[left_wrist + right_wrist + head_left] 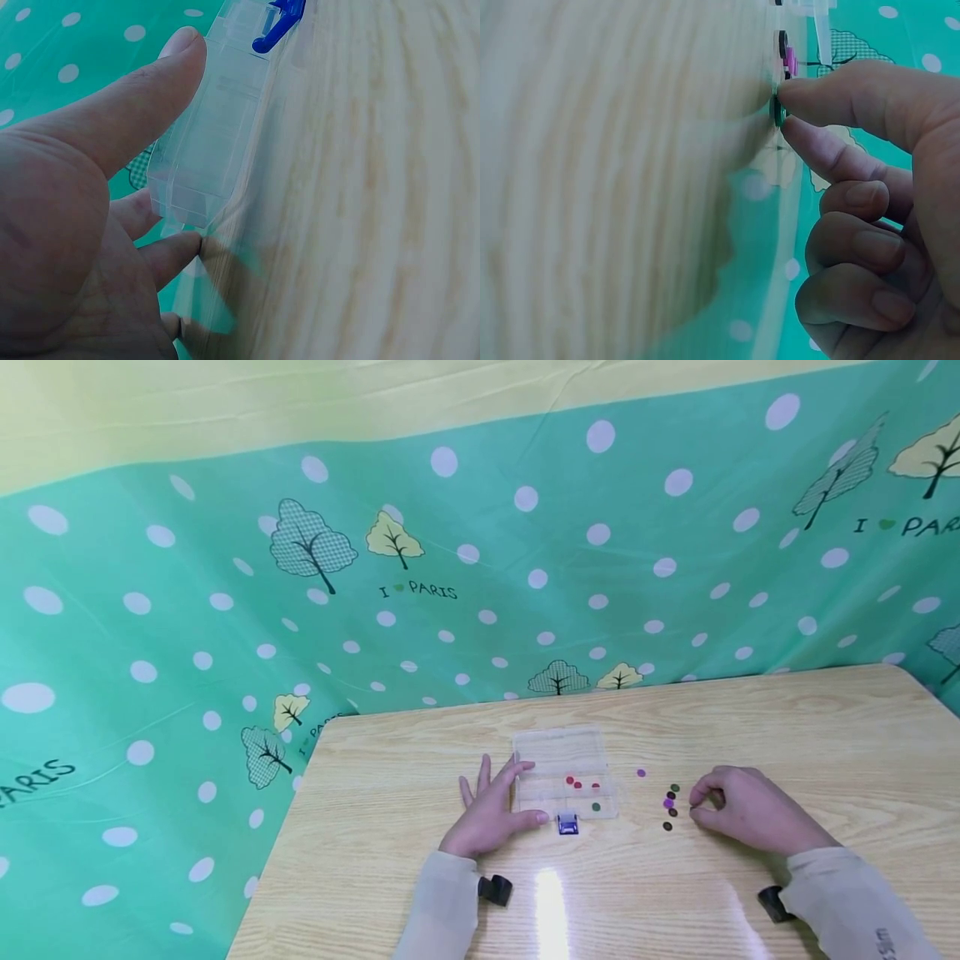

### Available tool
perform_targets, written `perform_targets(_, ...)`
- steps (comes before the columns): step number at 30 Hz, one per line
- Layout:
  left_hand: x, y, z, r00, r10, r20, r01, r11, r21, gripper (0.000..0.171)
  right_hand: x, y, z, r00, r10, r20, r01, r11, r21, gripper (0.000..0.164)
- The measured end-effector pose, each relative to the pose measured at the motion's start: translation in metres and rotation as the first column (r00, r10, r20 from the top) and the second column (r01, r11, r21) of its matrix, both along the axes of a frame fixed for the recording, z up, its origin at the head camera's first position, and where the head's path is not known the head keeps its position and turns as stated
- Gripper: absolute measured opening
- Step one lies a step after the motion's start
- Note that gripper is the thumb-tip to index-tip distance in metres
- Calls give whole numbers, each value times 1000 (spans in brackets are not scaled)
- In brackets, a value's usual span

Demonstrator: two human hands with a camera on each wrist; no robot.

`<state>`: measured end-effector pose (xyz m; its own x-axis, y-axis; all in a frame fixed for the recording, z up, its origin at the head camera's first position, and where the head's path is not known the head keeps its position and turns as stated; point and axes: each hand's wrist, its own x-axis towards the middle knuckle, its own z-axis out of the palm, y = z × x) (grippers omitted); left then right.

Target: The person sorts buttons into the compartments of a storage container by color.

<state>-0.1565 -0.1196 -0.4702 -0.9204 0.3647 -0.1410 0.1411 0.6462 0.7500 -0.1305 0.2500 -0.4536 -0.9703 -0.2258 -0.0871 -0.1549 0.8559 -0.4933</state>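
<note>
In the head view a clear plastic box (527, 789) lies with its lid (558, 747) raised at the back. A blue clasp (567, 824) sits at its front. Red discs (577, 785) and a green disc (596, 807) are inside. My left hand (491, 810) spreads its fingers around the box's left end, the thumb extended along the front near the clasp. To the right of the box, my right hand (738, 806) pinches a small green disc (778, 112) between thumb and index finger, low over the table, its other fingers curled.
Several small discs lie between box and right hand: a purple disc (668, 804), dark discs (667, 827) and a green disc (675, 787). Another purple disc (641, 773) lies closer to the box. Behind the wooden table (360, 827) hangs a green dotted cloth (420, 635).
</note>
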Motion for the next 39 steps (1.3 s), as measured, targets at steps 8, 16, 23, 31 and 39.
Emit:
perform_targets(8, 0, 0, 1, 1000, 2, 1, -2, 1000, 0, 80, 2, 1, 1, 1000, 4, -1, -4, 1000, -8, 14)
perform_targets(16, 0, 0, 1, 1000, -4, -4, 4, 1000, -5, 79, 2, -1, 2, 999, 23, -27, -22, 999, 33, 11)
perform_targets(23, 0, 1, 2, 1000, -3, -4, 3, 1000, -4, 79, -1, -7, 6, 1000, -6, 15, 5, 997, 79, 11)
perform_targets(31, 1, 0, 1, 1000, -4, -10, 4, 1000, -13, 79, -1, -9, 4, 1000, 6, 1, -6, 994, 112, 10)
perform_targets(39, 1, 1, 2, 1000, -2, -4, 2, 1000, -12, 79, 1, -9, 3, 998, 6, -56, -1, 996, 87, 11)
